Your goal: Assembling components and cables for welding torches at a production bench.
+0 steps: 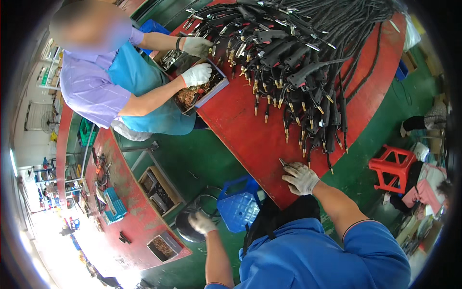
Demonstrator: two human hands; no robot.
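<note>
My right hand point(301, 178), in a whitish work glove, rests at the near end of a red table point(240, 139). Its fingers are closed round a small pointed metal piece point(283, 163), whose kind I cannot make out. Just beyond it lies a big pile of black welding torches point(288, 62) with brass-coloured tips, several tips pointing toward me. My left hand point(202, 223), gloved too, hangs low to the left over a dark round container point(188, 225). Its fingers are too small and blurred to show whether they hold anything.
Across the table's left side a person in a blue apron point(139, 79) reaches both gloved hands to boxes of brass and metal parts point(195, 94). Nearby are a blue stool point(238, 204), a red stool point(392, 166), and a second red workbench point(130, 207) with a parts box point(163, 246).
</note>
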